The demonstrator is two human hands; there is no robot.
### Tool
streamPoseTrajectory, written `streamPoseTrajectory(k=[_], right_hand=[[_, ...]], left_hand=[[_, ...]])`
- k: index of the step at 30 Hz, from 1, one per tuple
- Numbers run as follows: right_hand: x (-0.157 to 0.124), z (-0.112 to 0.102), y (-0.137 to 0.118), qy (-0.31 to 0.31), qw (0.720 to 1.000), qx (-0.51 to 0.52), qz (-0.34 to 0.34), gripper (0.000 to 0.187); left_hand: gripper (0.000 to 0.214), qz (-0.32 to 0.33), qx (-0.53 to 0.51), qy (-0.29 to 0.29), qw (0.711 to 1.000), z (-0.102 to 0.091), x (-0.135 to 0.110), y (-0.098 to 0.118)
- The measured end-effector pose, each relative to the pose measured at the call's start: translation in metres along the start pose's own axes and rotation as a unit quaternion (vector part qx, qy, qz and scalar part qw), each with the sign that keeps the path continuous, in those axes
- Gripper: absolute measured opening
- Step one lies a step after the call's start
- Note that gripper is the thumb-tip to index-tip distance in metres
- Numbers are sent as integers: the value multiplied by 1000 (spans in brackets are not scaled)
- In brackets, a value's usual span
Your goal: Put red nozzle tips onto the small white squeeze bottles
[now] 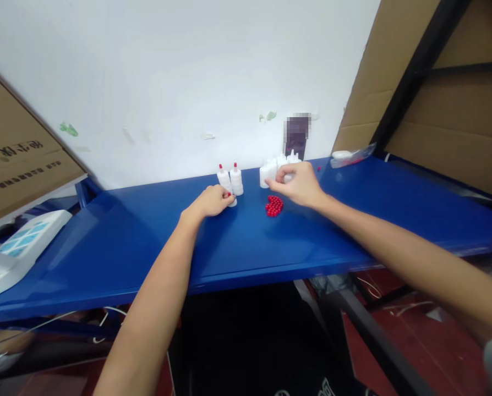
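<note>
My left hand (214, 201) is closed around a small white bottle with a red tip, mostly covered by the fingers. Just behind it, two white dropper-style bottles with red caps (236, 180) stand upright. My right hand (299, 184) is curled in front of a cluster of white bottles (267, 174), its thumb and index finger bent together. Whatever those fingers hold, if anything, blends with the white bottles behind. Some bottles in that cluster have bare white nozzles. Between my hands, a pile of small red caps (274, 206) lies on the blue table.
A blue table (238, 247) runs along a white wall. Behind the bottles a dark, partly pixelated phone-like object (297, 136) leans on the wall. A clear plastic bag (353, 156) lies at the back right. On the left are a white device (27, 242) and a cardboard box (27, 148).
</note>
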State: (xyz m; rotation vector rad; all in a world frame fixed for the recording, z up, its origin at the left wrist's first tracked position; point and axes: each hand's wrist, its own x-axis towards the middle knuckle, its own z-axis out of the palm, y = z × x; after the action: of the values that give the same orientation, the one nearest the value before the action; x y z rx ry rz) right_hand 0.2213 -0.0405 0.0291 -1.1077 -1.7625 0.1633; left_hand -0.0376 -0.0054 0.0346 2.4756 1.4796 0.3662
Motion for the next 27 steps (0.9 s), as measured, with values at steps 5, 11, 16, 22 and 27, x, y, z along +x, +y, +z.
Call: streamPoseTrajectory(k=[5, 11, 16, 22, 27], right_hand=[[-1, -3, 7, -9, 999, 32, -32, 41], [-5, 0, -3, -112, 992, -24, -60, 44], [-8, 0, -11, -168, 978, -37, -115, 56], [-8, -4, -7, -214, 969, -11, -126, 60], [-10, -3, -10, -264, 953, -10, -151, 53]], left_hand=[[46, 25, -32, 46, 998, 4, 1, 4], [42, 168, -35, 224, 959, 23, 0, 34], [31, 307, 4, 282, 909, 40, -1, 56], [29, 377, 66, 355, 853, 41, -2, 57], [40, 388, 79, 332, 856, 41, -3, 61]])
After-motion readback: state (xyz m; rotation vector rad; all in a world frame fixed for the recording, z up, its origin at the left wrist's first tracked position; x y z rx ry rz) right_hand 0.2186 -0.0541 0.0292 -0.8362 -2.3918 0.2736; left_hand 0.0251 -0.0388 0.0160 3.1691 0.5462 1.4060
